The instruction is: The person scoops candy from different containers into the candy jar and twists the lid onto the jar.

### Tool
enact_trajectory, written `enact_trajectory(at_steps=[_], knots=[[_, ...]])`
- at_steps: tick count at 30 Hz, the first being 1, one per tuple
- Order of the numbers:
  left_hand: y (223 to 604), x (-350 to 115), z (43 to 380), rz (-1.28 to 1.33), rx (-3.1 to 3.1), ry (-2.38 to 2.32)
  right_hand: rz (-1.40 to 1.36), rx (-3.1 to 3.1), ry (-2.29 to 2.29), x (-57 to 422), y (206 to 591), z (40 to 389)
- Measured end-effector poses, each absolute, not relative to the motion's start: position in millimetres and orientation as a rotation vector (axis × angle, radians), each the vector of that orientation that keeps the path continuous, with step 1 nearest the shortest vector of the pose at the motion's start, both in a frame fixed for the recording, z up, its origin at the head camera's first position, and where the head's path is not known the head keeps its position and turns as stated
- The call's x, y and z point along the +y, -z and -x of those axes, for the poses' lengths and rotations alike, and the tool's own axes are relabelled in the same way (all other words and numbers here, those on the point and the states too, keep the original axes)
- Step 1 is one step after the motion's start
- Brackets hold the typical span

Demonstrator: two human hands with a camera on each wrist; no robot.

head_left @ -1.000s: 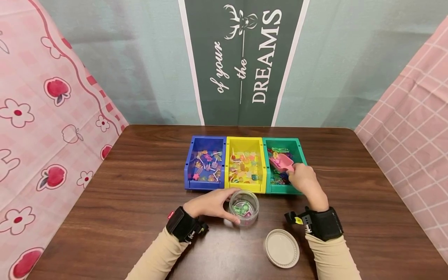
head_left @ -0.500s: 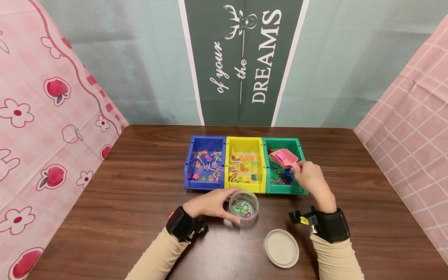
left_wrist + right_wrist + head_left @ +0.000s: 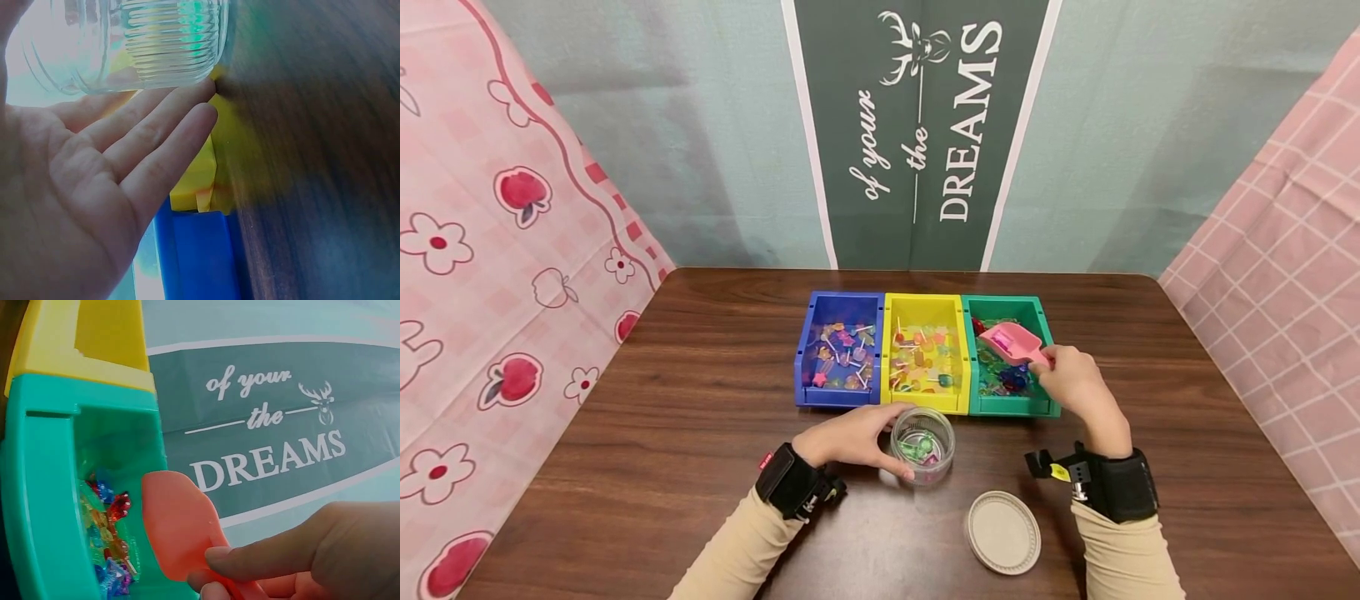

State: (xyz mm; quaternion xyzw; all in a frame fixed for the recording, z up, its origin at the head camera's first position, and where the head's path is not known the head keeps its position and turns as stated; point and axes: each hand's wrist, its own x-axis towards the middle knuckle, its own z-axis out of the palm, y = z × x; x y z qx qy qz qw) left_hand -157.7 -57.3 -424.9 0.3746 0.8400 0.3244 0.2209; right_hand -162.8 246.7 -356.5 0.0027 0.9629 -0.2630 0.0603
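Note:
A clear ribbed jar (image 3: 922,446) stands on the table with a green piece and a pink piece inside. My left hand (image 3: 856,435) holds it from the left, thumb on the near side and fingers along the far side. Ridges on the jar's wall (image 3: 175,50) show in the left wrist view. Between thumb and fingers, my right hand (image 3: 1073,382) pinches the handle of a pink scoop (image 3: 1011,342). A magenta piece (image 3: 1000,339) lies in the scoop, which is over the green bin (image 3: 1011,406). Colourful translucent pieces (image 3: 112,531) lie in that bin.
A yellow bin (image 3: 925,403) and a blue bin (image 3: 837,398) adjoin the green one, both holding small candy-like charms. A round beige lid (image 3: 1003,533) lies on the wooden table (image 3: 700,375) right of the jar. Fabric backdrops rise behind and at both sides.
My right hand has lifted the scoop out of the pieces in the green bin and moved slightly right, with a magenta piece left in it. The left hand and jar have stayed put.

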Motion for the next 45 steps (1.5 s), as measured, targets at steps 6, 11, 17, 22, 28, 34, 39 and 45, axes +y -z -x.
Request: enact_trajectory(at_steps=[6, 11, 17, 22, 28, 34, 39, 45], knots=[[424.6, -57.8, 157.4, -1.039, 2.319, -0.898, 0.067, 2.904, 0.832, 250.5, 349.1, 156.8], [424.4, -57.3, 157.1, -1.062, 2.310, -0.914, 0.184, 2.910, 0.876, 256.3, 342.8, 152.1], [423.9, -56.5, 156.0, -1.087, 2.304, -0.931, 0.302, 2.905, 0.874, 262.9, 335.2, 145.0], [424.2, -56.1, 155.4, -1.099, 2.288, -0.944, 0.443, 2.921, 0.830, 266.1, 330.4, 140.0], [422.9, -55.2, 154.5, -1.140, 2.281, -0.947, 0.539, 2.898, 0.825, 267.5, 326.6, 135.5], [420.9, -54.8, 154.2, -1.121, 2.305, -0.921, 0.604, 2.802, 0.852, 266.6, 322.5, 130.3], [419.7, -54.7, 154.4, -1.126, 2.304, -0.930, 0.696, 2.716, 0.868, 264.6, 320.7, 128.1], [420.8, -54.1, 155.2, -1.139, 2.300, -0.950, 0.769, 2.627, 0.890, 261.9, 320.6, 127.8]])
